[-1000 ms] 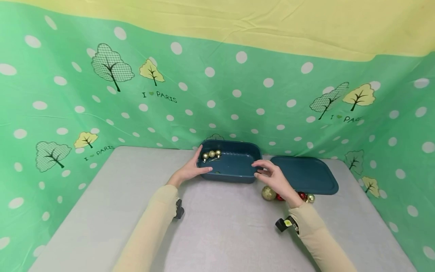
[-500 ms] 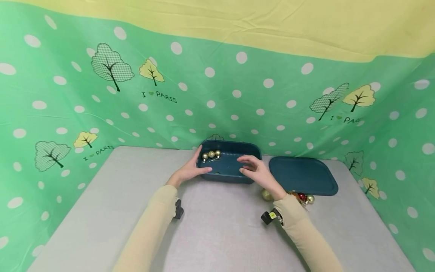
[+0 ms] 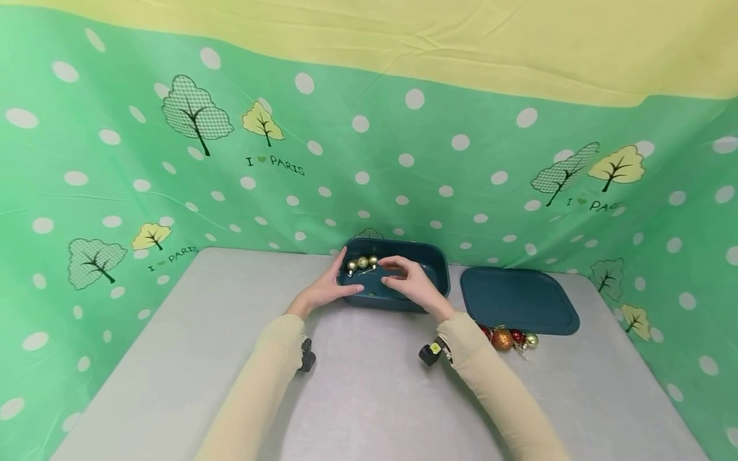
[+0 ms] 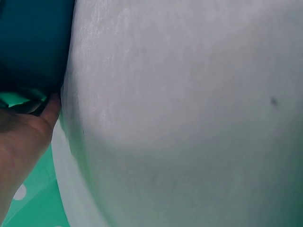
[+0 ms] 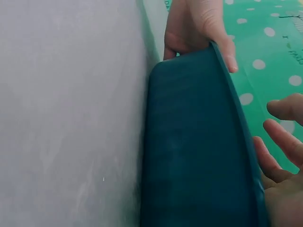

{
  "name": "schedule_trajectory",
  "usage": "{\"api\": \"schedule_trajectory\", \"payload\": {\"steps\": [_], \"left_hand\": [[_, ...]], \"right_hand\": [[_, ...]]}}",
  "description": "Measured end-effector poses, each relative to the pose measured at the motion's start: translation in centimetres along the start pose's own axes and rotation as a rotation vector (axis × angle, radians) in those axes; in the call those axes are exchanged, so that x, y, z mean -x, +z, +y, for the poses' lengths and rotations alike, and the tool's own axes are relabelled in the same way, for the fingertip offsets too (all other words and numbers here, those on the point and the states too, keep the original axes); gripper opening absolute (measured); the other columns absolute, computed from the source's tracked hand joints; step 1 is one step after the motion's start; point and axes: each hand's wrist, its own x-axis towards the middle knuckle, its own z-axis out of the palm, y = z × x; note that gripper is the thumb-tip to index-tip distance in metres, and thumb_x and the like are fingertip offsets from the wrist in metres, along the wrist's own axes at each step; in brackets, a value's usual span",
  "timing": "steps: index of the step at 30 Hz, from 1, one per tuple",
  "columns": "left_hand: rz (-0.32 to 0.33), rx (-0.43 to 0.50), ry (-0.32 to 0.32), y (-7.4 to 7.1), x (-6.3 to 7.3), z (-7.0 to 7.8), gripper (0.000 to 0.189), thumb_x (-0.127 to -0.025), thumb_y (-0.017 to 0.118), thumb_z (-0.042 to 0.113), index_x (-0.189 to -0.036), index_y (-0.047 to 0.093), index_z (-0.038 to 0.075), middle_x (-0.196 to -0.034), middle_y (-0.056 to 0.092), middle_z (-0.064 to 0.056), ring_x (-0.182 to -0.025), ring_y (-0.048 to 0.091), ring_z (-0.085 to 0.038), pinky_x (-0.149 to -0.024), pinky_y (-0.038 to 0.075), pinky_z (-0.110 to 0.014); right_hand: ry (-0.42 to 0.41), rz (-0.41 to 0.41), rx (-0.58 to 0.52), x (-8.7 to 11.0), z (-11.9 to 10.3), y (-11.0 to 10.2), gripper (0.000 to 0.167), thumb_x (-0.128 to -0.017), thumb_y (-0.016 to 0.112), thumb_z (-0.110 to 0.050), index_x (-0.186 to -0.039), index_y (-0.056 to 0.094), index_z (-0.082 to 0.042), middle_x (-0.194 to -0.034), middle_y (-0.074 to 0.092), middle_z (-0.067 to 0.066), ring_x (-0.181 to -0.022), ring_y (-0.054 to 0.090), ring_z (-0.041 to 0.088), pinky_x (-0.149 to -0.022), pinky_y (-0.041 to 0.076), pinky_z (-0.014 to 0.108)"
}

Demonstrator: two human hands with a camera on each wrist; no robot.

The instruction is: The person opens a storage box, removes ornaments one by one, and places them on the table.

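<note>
A dark blue plastic box (image 3: 392, 303) stands at the back of the table. Its left end is gripped by my left hand (image 3: 321, 292), the thumb over the front rim and the fingers along the outer side. In the right wrist view, that left hand (image 5: 201, 26) shows at the box's far end, thumb across the rim. Several small gold baubles (image 3: 362, 263) lie inside at the back left. Over the box's middle hovers my right hand (image 3: 416, 285), fingers parted and bent, fingertips close to the rightmost gold bauble. The right wrist view shows nothing between its fingers (image 5: 284, 142).
A matching blue lid (image 3: 519, 299) lies flat right of the box. Along its front edge sit an orange bauble (image 3: 501, 340), red baubles (image 3: 517, 336) and a pale gold one (image 3: 532, 340), partly behind the right sleeve (image 3: 484, 365). A green patterned curtain (image 3: 323, 153) hangs behind.
My right hand has moved left, from the box's right end to over its middle, close to the gold baubles. The left hand keeps its place on the box.
</note>
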Motion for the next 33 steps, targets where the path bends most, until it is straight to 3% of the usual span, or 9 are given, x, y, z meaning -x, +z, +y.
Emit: {"api": "schedule_trajectory", "payload": {"steps": [10, 16, 26, 33], "left_hand": [[-0.004, -0.008, -0.008, -0.2, 0.0, 0.1, 0.105, -0.088, 0.072, 0.032, -0.156, -0.008, 0.024, -0.161, -0.007, -0.008, -0.144, 0.005, -0.034, -0.112, 0.017, -0.055], [-0.022, 0.002, 0.003, -0.3, 0.1, 0.1, 0.102, -0.09, 0.069, 0.029, -0.155, -0.01, 0.024, -0.16, -0.009, -0.013, -0.143, 0.005, -0.041, -0.11, 0.019, -0.059], [-0.033, 0.017, 0.017, -0.1, 0.1, 0.2, 0.102, -0.09, 0.069, 0.027, -0.156, -0.009, 0.02, -0.16, -0.01, -0.012, -0.145, -0.001, -0.034, -0.112, 0.014, -0.057], [-0.079, 0.027, 0.012, -0.6, 1.3, 2.8, 0.098, -0.092, 0.065, 0.017, -0.154, -0.01, 0.009, -0.158, -0.011, -0.019, -0.144, -0.003, -0.037, -0.112, 0.012, -0.056]], "right_hand": [[0.009, -0.03, 0.002, -4.0, 3.8, 2.0, 0.042, -0.093, 0.06, -0.002, -0.133, 0.05, 0.006, -0.135, 0.049, 0.026, -0.124, 0.046, 0.043, -0.097, 0.045, 0.046], [0.023, -0.037, 0.075, -5.7, 4.1, 3.2, 0.041, -0.092, 0.062, -0.001, -0.131, 0.054, 0.005, -0.131, 0.054, 0.022, -0.12, 0.051, 0.038, -0.097, 0.044, 0.045], [0.051, -0.046, 0.219, -7.6, 4.3, 5.0, 0.044, -0.091, 0.063, -0.004, -0.133, 0.055, 0.002, -0.126, 0.055, 0.022, -0.115, 0.054, 0.036, -0.093, 0.046, 0.046], [0.055, -0.024, 0.28, -8.1, 4.5, 5.6, 0.047, -0.089, 0.065, -0.004, -0.134, 0.055, 0.001, -0.127, 0.054, 0.021, -0.114, 0.054, 0.034, -0.092, 0.046, 0.046]]}}
